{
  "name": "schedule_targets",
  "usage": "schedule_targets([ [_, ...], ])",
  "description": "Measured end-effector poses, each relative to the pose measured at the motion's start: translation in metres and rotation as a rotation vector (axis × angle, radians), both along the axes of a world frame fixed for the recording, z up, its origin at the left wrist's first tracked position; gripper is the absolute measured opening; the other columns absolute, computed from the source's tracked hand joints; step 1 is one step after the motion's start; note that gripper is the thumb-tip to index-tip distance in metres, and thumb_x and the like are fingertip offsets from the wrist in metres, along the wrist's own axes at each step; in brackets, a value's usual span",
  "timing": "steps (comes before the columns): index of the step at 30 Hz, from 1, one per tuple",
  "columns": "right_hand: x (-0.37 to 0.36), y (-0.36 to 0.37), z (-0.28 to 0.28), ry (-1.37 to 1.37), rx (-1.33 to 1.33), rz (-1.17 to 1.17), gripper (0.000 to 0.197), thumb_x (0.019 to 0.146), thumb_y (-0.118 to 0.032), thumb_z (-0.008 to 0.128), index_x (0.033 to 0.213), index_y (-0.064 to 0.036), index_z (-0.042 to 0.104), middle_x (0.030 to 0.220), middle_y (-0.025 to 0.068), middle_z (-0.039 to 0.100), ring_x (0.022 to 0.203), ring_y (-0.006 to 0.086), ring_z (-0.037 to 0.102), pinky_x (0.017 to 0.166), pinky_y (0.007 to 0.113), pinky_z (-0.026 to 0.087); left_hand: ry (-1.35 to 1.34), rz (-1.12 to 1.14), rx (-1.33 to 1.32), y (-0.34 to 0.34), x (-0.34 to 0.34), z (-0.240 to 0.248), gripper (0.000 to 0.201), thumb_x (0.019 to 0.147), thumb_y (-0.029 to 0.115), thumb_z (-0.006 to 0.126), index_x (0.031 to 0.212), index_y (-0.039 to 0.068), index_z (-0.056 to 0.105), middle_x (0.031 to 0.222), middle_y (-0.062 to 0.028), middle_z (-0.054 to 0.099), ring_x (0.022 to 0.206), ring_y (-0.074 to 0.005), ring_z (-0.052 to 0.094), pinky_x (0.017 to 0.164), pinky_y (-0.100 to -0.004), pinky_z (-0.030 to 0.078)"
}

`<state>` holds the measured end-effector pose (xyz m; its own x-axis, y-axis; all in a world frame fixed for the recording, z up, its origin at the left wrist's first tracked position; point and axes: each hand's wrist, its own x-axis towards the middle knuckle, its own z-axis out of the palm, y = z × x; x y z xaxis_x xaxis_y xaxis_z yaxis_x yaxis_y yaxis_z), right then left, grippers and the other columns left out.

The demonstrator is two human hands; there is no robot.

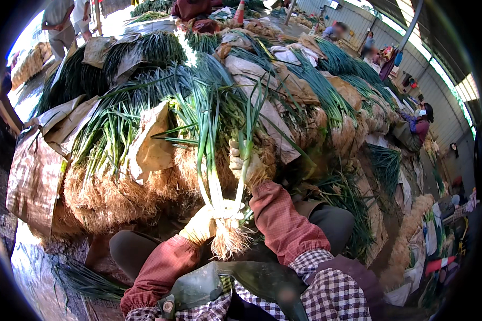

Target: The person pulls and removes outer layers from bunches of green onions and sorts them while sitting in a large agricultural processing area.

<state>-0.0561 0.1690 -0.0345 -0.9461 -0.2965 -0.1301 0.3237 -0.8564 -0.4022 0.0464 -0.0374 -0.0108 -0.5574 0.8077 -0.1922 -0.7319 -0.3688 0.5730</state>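
Observation:
A small bunch of green onions [214,184] stands upright in front of me, leaves up and pale roots hanging down. My gloved left hand [201,224] is closed round its white stems just above the roots [230,241]. Higher up, my gloved right hand [247,165] has its fingers curled at one green onion stalk [245,155] that leans right and runs down toward the left hand. Behind both hands lies a large heap of green onions [112,125], their brown roots [104,190] facing me.
Brown paper sheets [152,142] and pale sacking [262,101] lie among the heaped bunches. Loose green onions lie at lower left [88,281] and beside my right knee [348,206]. A person [412,128] sits at the right; others are farther back near an orange cone [239,12].

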Motion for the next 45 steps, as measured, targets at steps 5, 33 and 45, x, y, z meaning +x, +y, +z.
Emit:
schedule_targets([
  [5, 0.003, -0.011, 0.006, -0.047, 1.077, -0.281, 0.012, 0.087, -0.015, 0.047, 0.086, -0.0054, 0.055, 0.064, 0.0026, 0.051, 0.050, 0.0105, 0.047, 0.040, 0.024, 0.038, 0.022, -0.041, 0.088, -0.003, 0.006, 0.002, 0.044, 0.075, 0.015, 0.062, 0.111, -0.005, 0.050, 0.088, -0.0143, 0.060, 0.074, -0.0216, 0.059, 0.067, -0.0323, 0.050],
  [33, -0.052, 0.318, 0.207, -0.178, 2.618, -1.221, 0.030, 0.070, -0.039, 0.057, 0.074, -0.0102, 0.065, 0.076, 0.0131, 0.063, 0.072, 0.0326, 0.059, 0.064, 0.040, 0.046, 0.050, -0.043, 0.252, -0.023, -0.005, 0.021, 0.022, 0.071, 0.006, 0.065, 0.089, -0.002, 0.057, 0.078, -0.0133, 0.059, 0.076, -0.0269, 0.058, 0.074, -0.0407, 0.047],
  [45, 0.010, 0.125, 0.088, 0.345, 2.206, -0.214, 0.032, 0.080, -0.035, 0.054, 0.089, -0.0061, 0.064, 0.089, 0.0128, 0.063, 0.082, 0.0268, 0.060, 0.070, 0.036, 0.046, -0.168, 0.345, 0.041, -0.015, -0.034, 0.001, 0.018, 0.074, 0.006, 0.053, 0.091, 0.000, 0.052, 0.077, -0.0097, 0.054, 0.072, -0.0224, 0.055, 0.065, -0.0358, 0.048],
])
